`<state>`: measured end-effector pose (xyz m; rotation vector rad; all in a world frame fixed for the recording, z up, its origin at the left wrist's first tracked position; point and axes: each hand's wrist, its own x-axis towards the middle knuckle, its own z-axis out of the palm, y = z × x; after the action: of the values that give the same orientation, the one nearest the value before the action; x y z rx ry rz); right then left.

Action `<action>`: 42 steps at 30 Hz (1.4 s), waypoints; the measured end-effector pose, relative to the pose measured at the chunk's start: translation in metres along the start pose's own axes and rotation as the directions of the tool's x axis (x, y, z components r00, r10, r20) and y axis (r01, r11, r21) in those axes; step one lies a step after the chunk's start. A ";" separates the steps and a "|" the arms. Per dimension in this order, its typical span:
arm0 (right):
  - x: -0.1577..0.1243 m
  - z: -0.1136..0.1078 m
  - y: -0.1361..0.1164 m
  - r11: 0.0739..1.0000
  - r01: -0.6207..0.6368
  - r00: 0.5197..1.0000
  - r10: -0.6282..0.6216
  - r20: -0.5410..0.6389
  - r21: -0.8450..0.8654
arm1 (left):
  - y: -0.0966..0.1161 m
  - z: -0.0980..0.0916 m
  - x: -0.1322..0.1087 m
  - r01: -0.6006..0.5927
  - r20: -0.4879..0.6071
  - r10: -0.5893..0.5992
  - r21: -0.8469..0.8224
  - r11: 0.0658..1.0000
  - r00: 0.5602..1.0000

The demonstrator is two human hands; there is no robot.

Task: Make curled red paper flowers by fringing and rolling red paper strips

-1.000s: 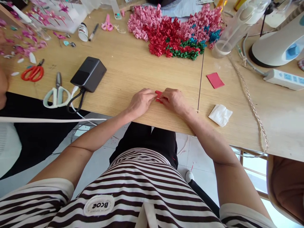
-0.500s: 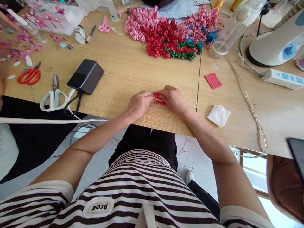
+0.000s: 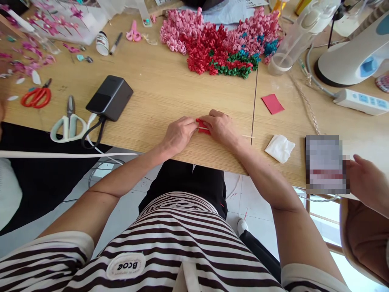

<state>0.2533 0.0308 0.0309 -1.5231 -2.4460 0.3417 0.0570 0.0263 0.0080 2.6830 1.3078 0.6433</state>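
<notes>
Near the table's front edge, my left hand (image 3: 180, 136) and my right hand (image 3: 223, 127) pinch a small piece of red fabric (image 3: 204, 126) between them. A thin pale stick lies across the red piece, and what looks like its far end (image 3: 248, 136) shows beyond my right wrist. My left fingers are closed at the fabric's left edge. The right fingers press on its top and right side and hide part of it. To the right lie a flat red square (image 3: 272, 104) and a folded white tissue (image 3: 280, 148).
White-handled scissors (image 3: 69, 123), red-handled scissors (image 3: 37, 96) and a black box with cables (image 3: 110, 98) are on the left. A heap of pink, red and green flowers (image 3: 209, 44) lies at the back. On the right, another person's hand (image 3: 367, 182) holds a blurred-out flat device (image 3: 326, 164).
The other person's hand has come in from the right with the flat device, now over the table's front edge. My right fingers have shifted slightly on the red fabric, covering more of it.
</notes>
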 end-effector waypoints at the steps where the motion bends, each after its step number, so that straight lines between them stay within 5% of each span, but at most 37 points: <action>1: 0.000 0.001 0.001 1.000 0.003 1.000 -0.003 -0.004 0.011 | 0.000 0.000 0.000 0.003 0.002 -0.003 0.006 1.000 1.000; 16: 0.001 -0.004 -0.005 0.999 -0.036 0.995 0.038 0.093 -0.030 | -0.005 -0.001 0.000 -0.008 -0.002 0.008 -0.064 0.998 1.000; 28: 0.000 -0.003 -0.004 0.998 -0.057 0.994 0.060 0.088 -0.037 | -0.007 0.000 0.006 -0.067 0.008 0.067 0.037 0.997 0.998; 37: -0.004 0.001 0.001 0.996 -0.088 0.995 0.087 0.047 0.029 | -0.004 0.001 0.011 -0.021 0.095 0.025 -0.041 0.999 0.995; 42: -0.005 0.003 0.018 0.976 -0.041 0.992 0.065 -0.104 0.212 | 0.002 0.005 0.009 0.021 0.061 -0.019 -0.042 0.999 0.998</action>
<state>0.2696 0.0335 0.0219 -1.4778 -2.2104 0.4944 0.0657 0.0321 0.0066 2.6309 1.2895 0.5765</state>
